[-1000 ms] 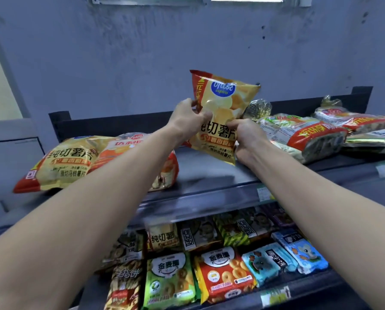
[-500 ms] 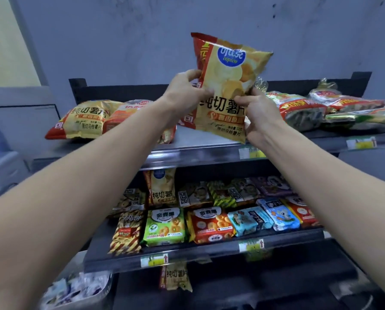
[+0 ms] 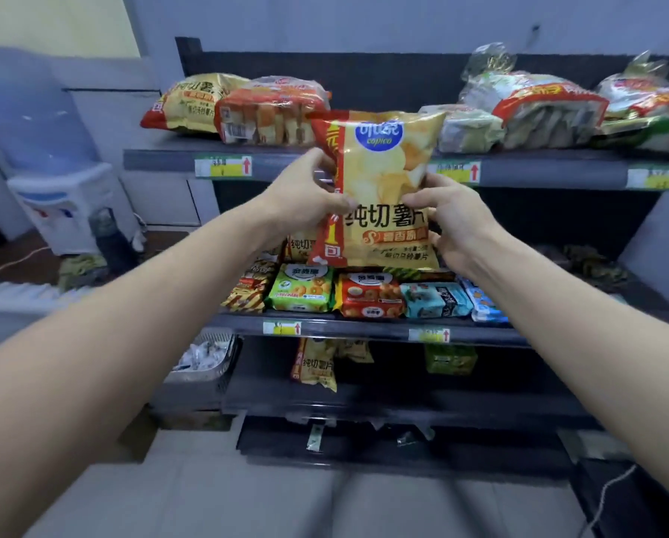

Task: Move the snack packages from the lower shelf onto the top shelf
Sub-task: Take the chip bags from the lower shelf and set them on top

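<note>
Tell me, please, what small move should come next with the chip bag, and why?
Probably lift the chip bag up and forward onto the top shelf. Both the left hand and right hand grip it, upright, in front of the shelf's edge, and no pack shows above it between the orange pack and the pale wrapped pack.

Blue-grey wall [image 3: 364, 17] behind; water dispenser [image 3: 53, 180] at left; pale tiled floor [image 3: 286, 498]; dim bluish light.

Two hands [image 3: 305, 200], four yellow potato-chip bags [image 3: 387, 180], five arrowed price tags [image 3: 224, 167], one green ring-snack pack [image 3: 302, 290], one red ring-snack pack [image 3: 370, 297], one water dispenser [image 3: 59, 196].
</note>
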